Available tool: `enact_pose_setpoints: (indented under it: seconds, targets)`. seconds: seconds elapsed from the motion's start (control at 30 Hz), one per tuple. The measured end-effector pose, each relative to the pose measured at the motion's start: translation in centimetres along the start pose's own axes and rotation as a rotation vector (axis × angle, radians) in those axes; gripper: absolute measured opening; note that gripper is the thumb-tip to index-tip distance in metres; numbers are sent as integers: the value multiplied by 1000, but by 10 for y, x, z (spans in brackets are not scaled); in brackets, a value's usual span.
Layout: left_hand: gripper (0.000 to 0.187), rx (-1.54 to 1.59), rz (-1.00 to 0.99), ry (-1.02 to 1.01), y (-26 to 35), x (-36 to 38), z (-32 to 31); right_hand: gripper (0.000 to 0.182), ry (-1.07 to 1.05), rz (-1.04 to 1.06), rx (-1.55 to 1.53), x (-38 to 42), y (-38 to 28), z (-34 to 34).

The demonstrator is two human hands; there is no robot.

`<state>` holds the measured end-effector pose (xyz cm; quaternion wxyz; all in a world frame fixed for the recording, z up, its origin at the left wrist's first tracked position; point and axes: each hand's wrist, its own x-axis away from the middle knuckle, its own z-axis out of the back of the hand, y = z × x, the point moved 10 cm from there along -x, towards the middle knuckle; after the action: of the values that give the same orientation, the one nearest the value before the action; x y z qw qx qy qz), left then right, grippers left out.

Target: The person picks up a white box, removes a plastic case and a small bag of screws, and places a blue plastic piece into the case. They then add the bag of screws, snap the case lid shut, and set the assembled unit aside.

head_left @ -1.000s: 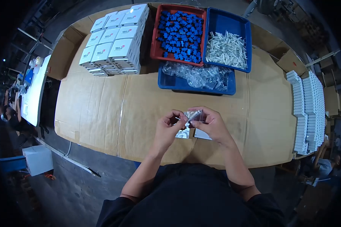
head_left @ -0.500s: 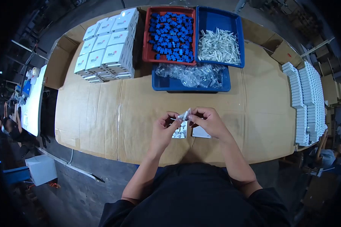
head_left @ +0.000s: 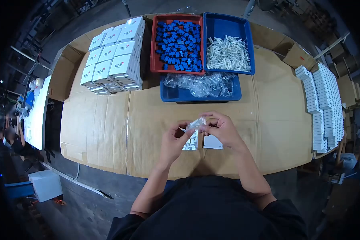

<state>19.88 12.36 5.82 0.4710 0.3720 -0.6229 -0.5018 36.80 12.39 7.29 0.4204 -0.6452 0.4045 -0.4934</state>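
The left hand [head_left: 174, 140] is pinching one end of the small clear bag [head_left: 196, 124] over the bench [head_left: 148, 120]; the bag is lying between both hands, touching their fingertips, and the right hand [head_left: 224, 130] is gripping its other end above a white box [head_left: 213, 142].

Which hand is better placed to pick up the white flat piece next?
Likely the right hand: the white flat piece lies beside it; the left hand is farther off. Both hold the clear bag.
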Motion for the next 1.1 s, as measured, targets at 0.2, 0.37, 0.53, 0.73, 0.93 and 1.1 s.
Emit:
enact_pose_setpoints:
  seconds: [0.2, 0.37, 0.53, 0.73, 0.93, 1.1]
  targets:
    - [32, 162, 33, -34, -3, 2, -1, 36, -73, 139, 173, 2, -14, -7]
    - [30, -116, -16, -2, 3, -1, 16, 31, -19, 141, 289, 1, -8, -8]
    - [27, -378, -192, -46, 23, -5, 23, 27, 46, 229, 461, -1, 0, -8]
    - [23, -510, -297, -101, 11, 10, 21, 17, 92, 309, 711, 13, 13, -18]
    - [16, -783, -579, -53, -14, 29, 20, 24, 137, 185, 575, 15, 61, -21]
    - [15, -779, -518, 26, -21, 33, 22, 15, 160, 391, 763, 21, 49, -33]
